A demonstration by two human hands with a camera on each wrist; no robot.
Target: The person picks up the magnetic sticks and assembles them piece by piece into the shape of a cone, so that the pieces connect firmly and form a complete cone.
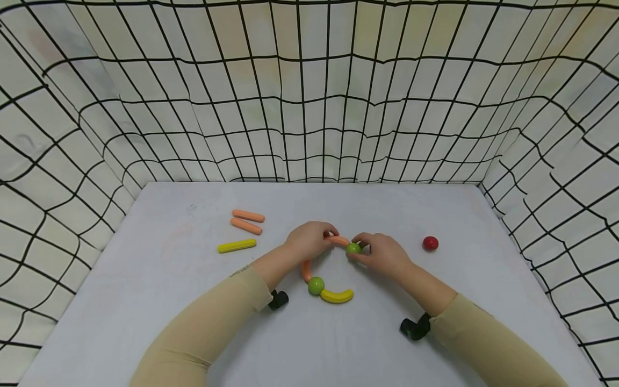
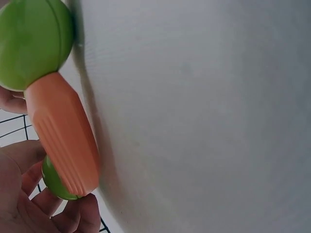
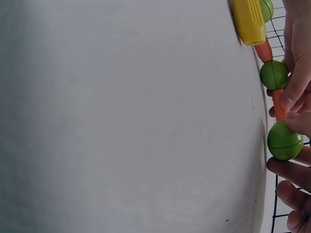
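My left hand point(image 1: 311, 240) pinches a curved orange toy stick point(image 1: 338, 240). The stick's right end meets a round green ball point(image 1: 354, 249), which my right hand point(image 1: 385, 255) holds between thumb and fingers. In the right wrist view, another green ball point(image 3: 274, 75) sits by the left fingers, at the stick's other end; the left hand hides it in the head view. A second orange stick point(image 2: 65, 131) runs from there to a green ball point(image 1: 316, 286) nearer me. That ball touches a yellow toy banana point(image 1: 337, 296). These pieces form an open curve.
Two loose orange sticks point(image 1: 248, 216) and a straight yellow stick point(image 1: 237, 245) lie at left on the white table point(image 1: 217, 322). A red ball point(image 1: 431, 243) lies at right. Black wire mesh point(image 1: 309, 107) over white panels surrounds the far edge and sides.
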